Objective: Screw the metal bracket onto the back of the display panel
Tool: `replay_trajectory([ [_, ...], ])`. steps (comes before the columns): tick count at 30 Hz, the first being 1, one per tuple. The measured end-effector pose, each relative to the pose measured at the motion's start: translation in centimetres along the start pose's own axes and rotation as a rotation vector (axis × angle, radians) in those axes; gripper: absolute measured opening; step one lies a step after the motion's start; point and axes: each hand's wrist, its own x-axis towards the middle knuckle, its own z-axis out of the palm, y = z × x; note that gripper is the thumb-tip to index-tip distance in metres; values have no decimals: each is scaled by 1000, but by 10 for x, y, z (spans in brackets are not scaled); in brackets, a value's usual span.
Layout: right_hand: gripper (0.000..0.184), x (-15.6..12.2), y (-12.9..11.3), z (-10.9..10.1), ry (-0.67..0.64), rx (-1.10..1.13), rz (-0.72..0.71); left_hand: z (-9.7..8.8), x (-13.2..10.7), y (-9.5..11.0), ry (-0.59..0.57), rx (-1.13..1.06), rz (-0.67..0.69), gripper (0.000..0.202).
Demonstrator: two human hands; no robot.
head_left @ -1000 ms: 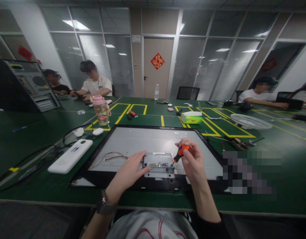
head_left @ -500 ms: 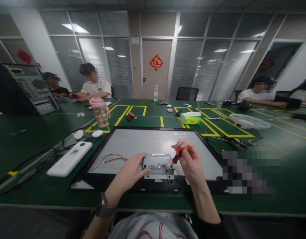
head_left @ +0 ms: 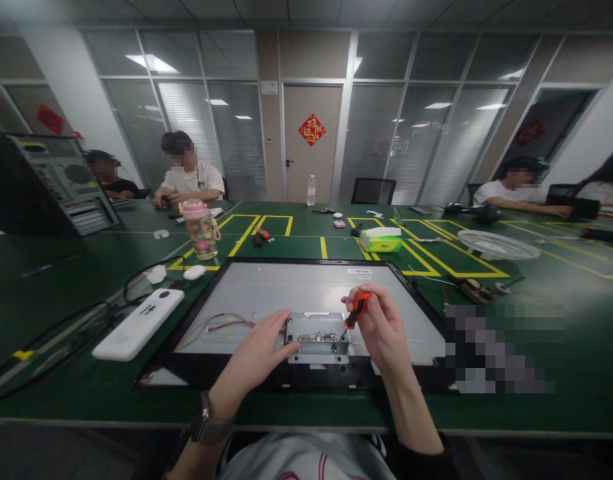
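A flat monitor panel (head_left: 306, 290) lies face down on the green table, black frame around a grey metal back. A small metal port cover (head_left: 317, 337) sits near its front edge. My left hand (head_left: 259, 353) rests on the panel with fingers stretched, its fingertips against the cover's left side. My right hand (head_left: 379, 327) is closed on a small screwdriver (head_left: 355, 311) with an orange and black handle, its tip down at the cover's right edge. Thin coloured wires (head_left: 221, 323) run across the panel left of the cover.
A white flat device (head_left: 141, 322) and black cables (head_left: 61, 333) lie to the left. A pink-lidded bottle (head_left: 200, 228), a green tissue box (head_left: 381, 239), a white fan grille (head_left: 494, 244) and small tools lie farther back. Other people sit at the far corners. A computer case (head_left: 51, 183) stands left.
My right hand has shifted slightly left and turned the screwdriver at the cover's right edge. My left hand stays on the cover. The view has tilted a little.
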Motion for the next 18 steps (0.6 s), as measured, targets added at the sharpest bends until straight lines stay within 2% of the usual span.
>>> replay_trajectory([
  [3,18,0,0,0,-1,-4,-4,0,0,0,4,1,0,59],
  [8,11,0,-2,0,8,-40,-71,2,0,-3,22,6,21,56],
  [15,26,-2,-4,3,-53,73,67,2,-1,-3,23,8,23,56],
  [18,22,-2,-4,2,-23,43,49,2,-1,-3,19,8,18,57],
])
